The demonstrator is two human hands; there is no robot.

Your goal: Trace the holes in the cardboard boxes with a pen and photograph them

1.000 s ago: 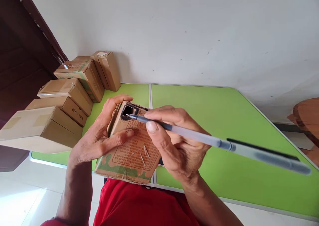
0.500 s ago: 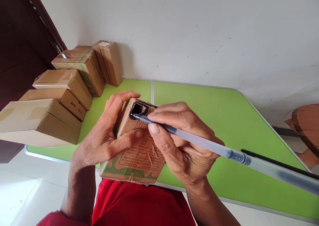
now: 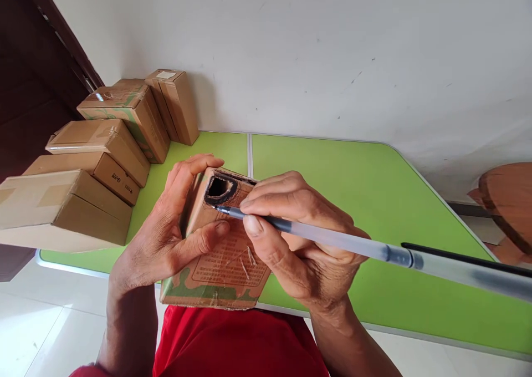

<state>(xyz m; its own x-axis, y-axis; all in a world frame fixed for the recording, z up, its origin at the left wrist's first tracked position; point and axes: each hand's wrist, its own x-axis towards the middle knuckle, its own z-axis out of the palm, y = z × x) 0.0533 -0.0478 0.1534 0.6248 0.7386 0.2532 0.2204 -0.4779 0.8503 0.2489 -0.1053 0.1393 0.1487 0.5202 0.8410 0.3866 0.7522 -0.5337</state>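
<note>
A small brown cardboard box [image 3: 233, 260] with green patches and printed text is tilted at the table's near edge, in front of my red clothing. My left hand [image 3: 174, 227] grips it from the left, fingers over the far side and thumb on the printed face. Near the box's top corner is a cut hole [image 3: 220, 187] with a thick black outline. My right hand [image 3: 307, 233] pinches a pen [image 3: 332, 239] with a clear barrel and dark grip. The pen's tip touches or nearly touches the cardboard just below the hole. Scraps or scratches lie on the printed face.
Several closed cardboard boxes [image 3: 103, 199] stand in a row on the left of the green table [image 3: 374, 199]. A white wall [image 3: 291, 50] runs behind it. At the far right is a brown round-edged object [image 3: 507, 205], and a dark door [image 3: 33, 77] is at upper left.
The pen tip has shifted from the hole's lower edge to the cardboard just below it. The whole view has moved slightly; both hands keep their holds.
</note>
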